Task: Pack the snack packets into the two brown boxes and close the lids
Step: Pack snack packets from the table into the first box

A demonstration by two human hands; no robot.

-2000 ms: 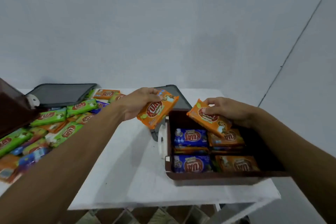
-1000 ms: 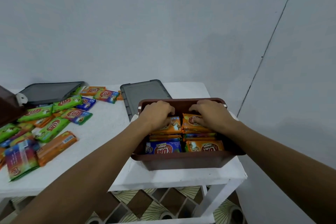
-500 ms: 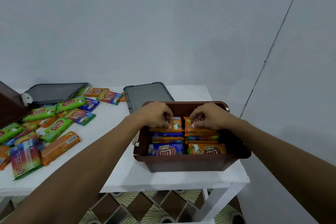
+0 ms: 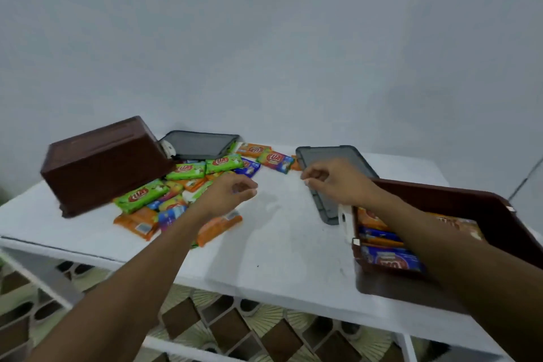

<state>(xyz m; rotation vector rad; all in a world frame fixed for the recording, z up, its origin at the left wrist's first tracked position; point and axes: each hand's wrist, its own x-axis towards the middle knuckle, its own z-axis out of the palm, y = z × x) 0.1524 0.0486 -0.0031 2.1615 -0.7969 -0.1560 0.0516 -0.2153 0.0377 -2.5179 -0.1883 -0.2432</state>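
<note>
Packets (image 4: 138, 195) in green, orange and blue wrappers lie heaped on the left half of the white table (image 4: 279, 247). A brown box (image 4: 102, 164) sits tilted at the table's left end, touching the heap. A second brown box (image 4: 482, 209) stands at the table's right end, open, with blue and orange packets (image 4: 390, 261) stacked inside. One grey lid (image 4: 199, 145) lies at the table's far edge behind the heap. Another grey lid (image 4: 329, 160) lies flat just beside the open box. The left hand (image 4: 232, 194) hangs over the heap and the right hand (image 4: 335, 182) over the second lid. The hands are apart, both loosely curled and empty. Whether the right hand touches the lid is unclear.
</note>
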